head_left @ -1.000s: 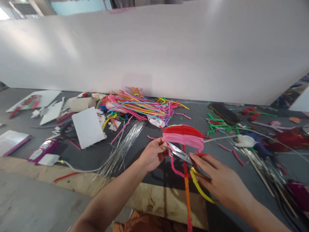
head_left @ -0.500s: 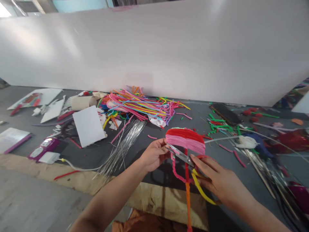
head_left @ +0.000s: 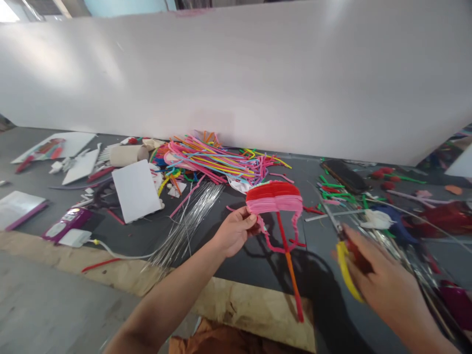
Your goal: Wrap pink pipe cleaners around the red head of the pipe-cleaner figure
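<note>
Between thumb and fingers, my left hand [head_left: 236,231] pinches the left edge of a pipe-cleaner figure [head_left: 275,204]. Its rounded top has red rows above pink ones. A twisted pink loop hangs below, and a red and orange stem runs down through it to a red tip. To the right, my right hand [head_left: 383,275] is closed around yellow-handled scissors [head_left: 344,265], with their blades pointing up and left, apart from the figure. That hand is blurred by motion.
A heap of coloured pipe cleaners [head_left: 217,160] lies at the back, with silvery wires [head_left: 195,216] before it. Left are a white card [head_left: 136,191] and a purple glue gun [head_left: 70,223]. Green offcuts [head_left: 335,191] and a dark oblong case [head_left: 344,174] lie right. A white panel [head_left: 236,78] stands behind.
My right hand has carried the scissors right, away from the figure. My left hand still holds the figure, which has shifted slightly left and up, its stem now slanting.
</note>
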Tool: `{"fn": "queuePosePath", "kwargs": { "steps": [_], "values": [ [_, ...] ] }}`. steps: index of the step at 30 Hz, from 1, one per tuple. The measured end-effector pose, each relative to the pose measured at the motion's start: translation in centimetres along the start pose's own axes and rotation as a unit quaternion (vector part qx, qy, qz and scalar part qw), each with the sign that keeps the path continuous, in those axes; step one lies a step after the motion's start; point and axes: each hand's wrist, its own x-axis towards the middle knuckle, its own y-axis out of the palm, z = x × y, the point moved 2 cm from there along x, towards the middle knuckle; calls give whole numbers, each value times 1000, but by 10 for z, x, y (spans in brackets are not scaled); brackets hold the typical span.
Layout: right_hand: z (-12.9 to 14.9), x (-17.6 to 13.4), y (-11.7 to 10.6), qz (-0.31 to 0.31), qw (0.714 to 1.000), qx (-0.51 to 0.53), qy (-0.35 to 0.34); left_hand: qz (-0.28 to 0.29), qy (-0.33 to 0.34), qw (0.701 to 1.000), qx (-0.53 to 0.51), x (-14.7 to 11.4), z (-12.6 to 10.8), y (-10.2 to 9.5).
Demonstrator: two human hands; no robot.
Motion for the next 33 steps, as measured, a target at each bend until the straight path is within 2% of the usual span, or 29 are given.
{"fn": "queuePosePath", "kwargs": {
  "steps": [3,5,8,11,13,16,18,20,25,28,33],
  "values": [
    [-28,-10,12,31,992,-98,74,-20,12,999,24,2,2,-3],
    [-42,-17,22,54,988,-128,66,-19,11,999,39,3,3,-2],
    [-48,-20,26,56,991,-124,8,-18,13,998,57,4,4,-1],
    [-27,-5,14,11,997,-54,-48,-14,18,998,59,5,5,-1],
    [-2,10,7,-26,998,44,-42,-15,21,998,54,5,5,-2],
    [42,32,12,-12,982,179,-58,-13,17,998,55,3,7,-2],
    [68,45,21,-2,970,230,-74,-4,9,998,55,2,7,-1],
    [85,56,32,36,963,256,-78,2,6,999,47,1,7,1],
    [97,73,44,112,964,239,-40,-4,17,1000,26,1,6,2],
    [94,76,45,141,944,299,-12,-11,16,999,26,2,9,-1],
    [90,73,44,154,908,389,30,-15,15,999,30,1,13,-1]
  ]
}}
